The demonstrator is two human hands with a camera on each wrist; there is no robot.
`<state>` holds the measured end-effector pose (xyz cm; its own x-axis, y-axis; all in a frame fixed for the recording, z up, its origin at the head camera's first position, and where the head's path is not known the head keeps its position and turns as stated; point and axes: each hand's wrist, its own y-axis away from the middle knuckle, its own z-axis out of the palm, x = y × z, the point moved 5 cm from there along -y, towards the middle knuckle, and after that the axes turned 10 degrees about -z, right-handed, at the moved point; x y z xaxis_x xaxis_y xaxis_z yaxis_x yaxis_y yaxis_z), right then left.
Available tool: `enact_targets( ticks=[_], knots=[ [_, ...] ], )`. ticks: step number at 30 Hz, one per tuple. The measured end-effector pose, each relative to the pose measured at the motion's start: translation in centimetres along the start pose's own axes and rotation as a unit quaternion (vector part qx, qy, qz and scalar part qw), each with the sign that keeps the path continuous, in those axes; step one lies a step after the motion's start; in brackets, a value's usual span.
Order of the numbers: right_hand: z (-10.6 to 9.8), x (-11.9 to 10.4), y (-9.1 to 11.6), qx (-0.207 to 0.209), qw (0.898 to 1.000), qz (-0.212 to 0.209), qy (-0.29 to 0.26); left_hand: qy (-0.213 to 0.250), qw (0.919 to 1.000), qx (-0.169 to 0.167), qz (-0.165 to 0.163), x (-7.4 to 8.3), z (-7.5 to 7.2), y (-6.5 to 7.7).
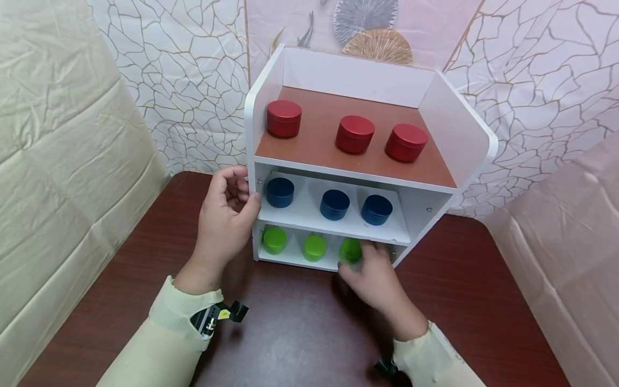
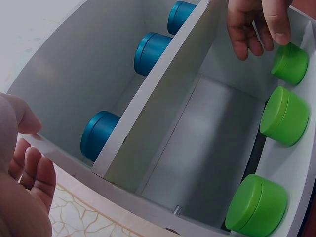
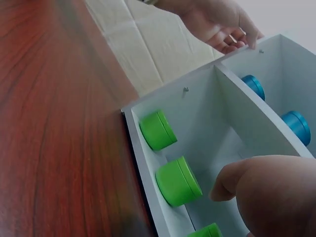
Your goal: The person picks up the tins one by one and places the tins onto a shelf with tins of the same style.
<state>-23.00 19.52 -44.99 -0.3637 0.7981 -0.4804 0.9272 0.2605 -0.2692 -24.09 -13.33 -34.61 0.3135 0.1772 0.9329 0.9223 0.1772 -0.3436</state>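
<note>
A white three-level shelf unit [image 1: 333,231] holds round lidded tins. My left hand [image 1: 224,215] grips the unit's left side panel, thumb at the front edge and fingers curled along the outer face. At the lowest level my right hand [image 1: 374,277] reaches in beside the rightmost green tin [image 1: 350,250]. Its fingers are spread and loosely bent, the thumb close to the tin; whether they touch cannot be told. Farther left on that level stand a middle green tin [image 1: 314,248] and a left green tin [image 1: 274,240].
Three blue tins [image 1: 335,205] stand on the middle level and three red tins [image 1: 355,134] on the brown top board [image 1: 314,153]. The unit stands on a dark wooden table [image 1: 290,322], with patterned cloth [image 1: 193,80] behind and pale cloth [image 1: 58,161] at the left.
</note>
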Motion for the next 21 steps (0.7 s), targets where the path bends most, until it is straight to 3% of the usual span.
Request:
enact_targets(
  ticks=[8, 14, 18, 21],
  knots=[
    [-0.1, -1.5, 0.7, -0.009, 1.000, -0.012, 0.015, -0.007, 1.0000, 0.004, 0.000, -0.1, 0.0, -0.1],
    [-0.3, -2.7, 1.1, 0.002, 0.999, -0.047, 0.009, -0.003, 0.9999, 0.006, 0.008, -0.1, 0.0, -0.1],
    [-0.2, -3.5, 1.6, 0.007, 0.997, -0.071, 0.007, 0.013, 0.9992, 0.021, 0.032, 0.0, -0.4, 0.3],
    [0.1, -3.9, 2.0, 0.007, 0.996, -0.086, 0.017, 0.029, 0.9967, 0.031, 0.069, 0.6, -0.8, 1.0]
  ],
)
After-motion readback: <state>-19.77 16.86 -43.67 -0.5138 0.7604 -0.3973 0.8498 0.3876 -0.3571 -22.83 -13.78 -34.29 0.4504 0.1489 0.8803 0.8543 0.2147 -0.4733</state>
